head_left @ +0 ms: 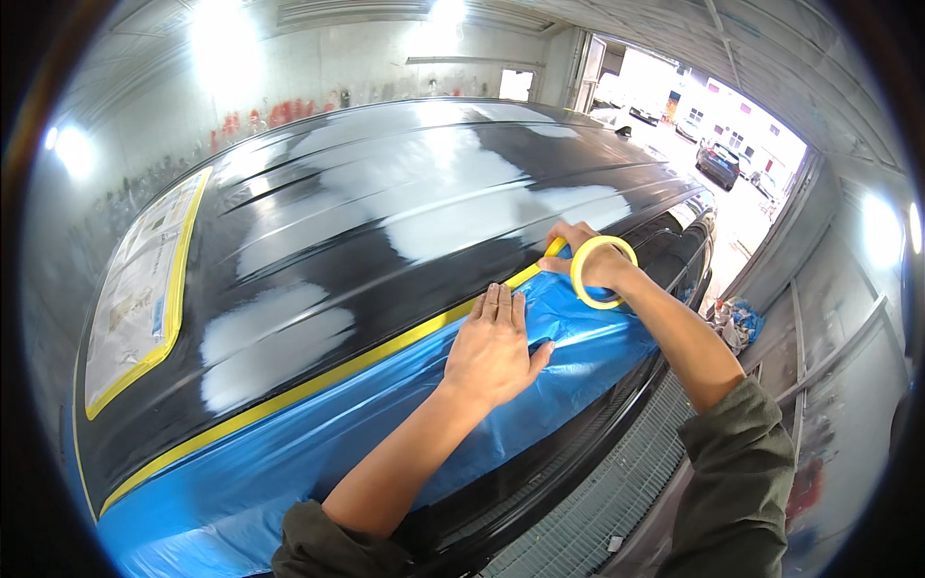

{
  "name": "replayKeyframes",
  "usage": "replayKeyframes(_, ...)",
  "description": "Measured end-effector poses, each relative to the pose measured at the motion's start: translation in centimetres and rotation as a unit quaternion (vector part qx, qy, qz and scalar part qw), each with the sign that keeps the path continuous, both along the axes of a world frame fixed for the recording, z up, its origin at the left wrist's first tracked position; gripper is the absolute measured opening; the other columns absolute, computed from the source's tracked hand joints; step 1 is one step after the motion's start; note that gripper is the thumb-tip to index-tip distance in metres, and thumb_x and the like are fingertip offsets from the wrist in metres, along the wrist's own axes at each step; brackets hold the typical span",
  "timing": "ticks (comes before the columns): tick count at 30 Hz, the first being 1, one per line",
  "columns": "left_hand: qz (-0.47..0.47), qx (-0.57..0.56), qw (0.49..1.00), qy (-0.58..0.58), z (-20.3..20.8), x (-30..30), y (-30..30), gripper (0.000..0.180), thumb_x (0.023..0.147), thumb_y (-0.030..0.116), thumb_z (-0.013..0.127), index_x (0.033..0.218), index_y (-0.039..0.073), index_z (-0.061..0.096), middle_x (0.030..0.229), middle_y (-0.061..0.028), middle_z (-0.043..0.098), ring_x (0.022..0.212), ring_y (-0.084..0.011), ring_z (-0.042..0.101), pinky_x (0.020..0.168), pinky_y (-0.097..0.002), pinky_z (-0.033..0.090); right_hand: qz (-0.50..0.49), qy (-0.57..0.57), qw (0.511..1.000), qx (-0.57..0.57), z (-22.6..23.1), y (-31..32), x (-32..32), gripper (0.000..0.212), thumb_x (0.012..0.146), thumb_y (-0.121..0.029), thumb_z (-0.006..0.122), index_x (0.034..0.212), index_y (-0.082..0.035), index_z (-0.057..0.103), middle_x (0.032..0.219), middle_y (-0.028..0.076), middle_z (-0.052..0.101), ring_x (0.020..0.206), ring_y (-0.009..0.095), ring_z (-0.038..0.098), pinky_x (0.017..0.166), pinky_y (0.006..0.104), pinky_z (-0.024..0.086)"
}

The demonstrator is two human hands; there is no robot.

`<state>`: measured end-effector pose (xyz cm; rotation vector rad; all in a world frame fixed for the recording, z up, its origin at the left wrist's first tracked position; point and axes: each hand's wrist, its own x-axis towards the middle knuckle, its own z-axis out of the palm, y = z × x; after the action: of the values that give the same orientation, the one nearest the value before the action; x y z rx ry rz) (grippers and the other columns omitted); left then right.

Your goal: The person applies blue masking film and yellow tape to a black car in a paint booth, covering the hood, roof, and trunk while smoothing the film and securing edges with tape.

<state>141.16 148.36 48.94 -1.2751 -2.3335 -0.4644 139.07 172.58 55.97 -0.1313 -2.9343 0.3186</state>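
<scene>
A strip of yellow masking tape [318,387] runs along the side edge of the black car roof [347,279]. Blue masking film [385,405] hangs below it over the car's side. My left hand [493,352] lies flat on the film, its fingertips at the tape, fingers stretched out and holding nothing. Farther along the same edge, my right hand [578,246] is closed on yellow tape where the strip ends; a blue part shows beside it, and the fingers partly hide what it is. A yellow tape roll [631,258] hangs round my right wrist like a bracelet.
Pale grey patches [443,193] cover parts of the roof. Paper edged with yellow tape [145,289] masks a panel at the left. Floor grating [588,482] runs beside the car. Crumpled plastic [737,326] lies by the right wall, near the open doorway with parked cars [718,164] outside.
</scene>
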Motion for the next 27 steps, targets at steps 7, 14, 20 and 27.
replayKeyframes(7, 0.006, -0.007, 1.000, -0.004, 0.1, 0.0, -0.2, 0.079, 0.100, 0.052, 0.054, 0.139, -0.016, 0.051, 0.144, -0.0376, 0.051, 0.140, -0.0452, 0.048, 0.121, -0.0464, 0.036, -0.093, -0.027, 0.995, 0.011, -0.2, -0.4, -0.7, 0.065, 0.084, -0.058, 0.076, 0.128, -0.014, 0.060, 0.130, 0.016, 0.060, 0.124, 0.037, 0.059, 0.103, 0.0497, 0.048)
replayKeyframes(14, 0.011, -0.019, 1.000, -0.016, 0.5, 0.2, -0.3, 0.079, 0.100, 0.052, 0.054, 0.140, -0.016, 0.050, 0.145, -0.0367, 0.050, 0.142, -0.0434, 0.046, 0.123, -0.0454, 0.033, -0.102, -0.008, 0.993, 0.062, -0.5, -2.0, -0.6, 0.060, 0.082, -0.046, 0.083, 0.127, -0.014, 0.056, 0.126, 0.015, 0.053, 0.124, 0.040, 0.058, 0.101, 0.0520, 0.051)
replayKeyframes(20, -0.011, -0.029, 0.999, -0.037, 0.8, 0.1, 0.6, 0.081, 0.100, 0.053, 0.054, 0.142, -0.016, 0.047, 0.148, -0.0351, 0.048, 0.144, -0.0420, 0.044, 0.124, -0.0451, 0.032, -0.132, -0.026, 0.990, 0.051, -0.1, -2.6, -0.4, 0.062, 0.082, -0.046, 0.082, 0.125, -0.011, 0.055, 0.130, 0.016, 0.049, 0.119, 0.041, 0.061, 0.099, 0.0530, 0.052)
replayKeyframes(27, -0.009, -0.046, 0.999, -0.021, 0.5, -0.5, 2.3, 0.082, 0.102, 0.055, 0.051, 0.143, -0.016, 0.046, 0.150, -0.0349, 0.046, 0.146, -0.0419, 0.042, 0.124, -0.0445, 0.031, -0.126, 0.011, 0.992, 0.023, 0.3, -2.7, -0.1, 0.059, 0.083, -0.045, 0.082, 0.125, -0.011, 0.056, 0.131, 0.014, 0.049, 0.122, 0.038, 0.061, 0.103, 0.0519, 0.048)
